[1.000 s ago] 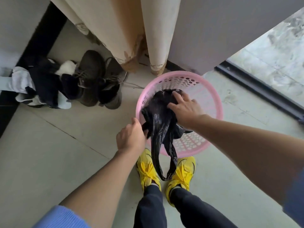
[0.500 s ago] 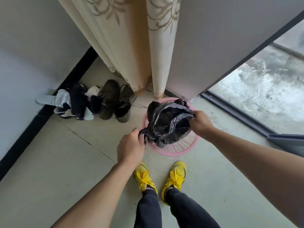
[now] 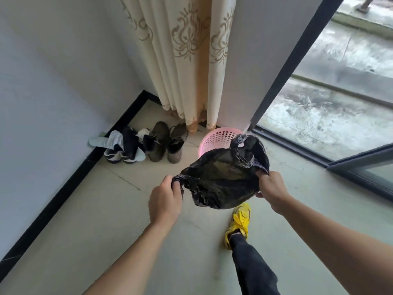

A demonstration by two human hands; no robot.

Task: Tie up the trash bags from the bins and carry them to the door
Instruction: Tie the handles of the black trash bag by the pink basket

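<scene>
A black trash bag (image 3: 221, 179) hangs in the air between my two hands, clear of the bin. My left hand (image 3: 165, 199) pinches one twisted handle at the bag's left edge. My right hand (image 3: 271, 187) grips the other handle loop at the right, which curls up above the bag. The bag's mouth gapes open towards me. The pink perforated bin (image 3: 214, 139) stands on the floor behind the bag, partly hidden by it, beside the door frame.
Dark boots (image 3: 167, 141) and a heap of slippers and socks (image 3: 121, 145) lie along the left wall. A cream patterned curtain (image 3: 191, 60) hangs behind. A dark sliding door track (image 3: 297, 145) and an open doorway lie on the right. My yellow shoe (image 3: 239, 222) is below the bag.
The bag has been lifted up out of the pink bin and drawn towards me. My hands have spread apart, stretching the handles, and I have stood up and back from the bin.
</scene>
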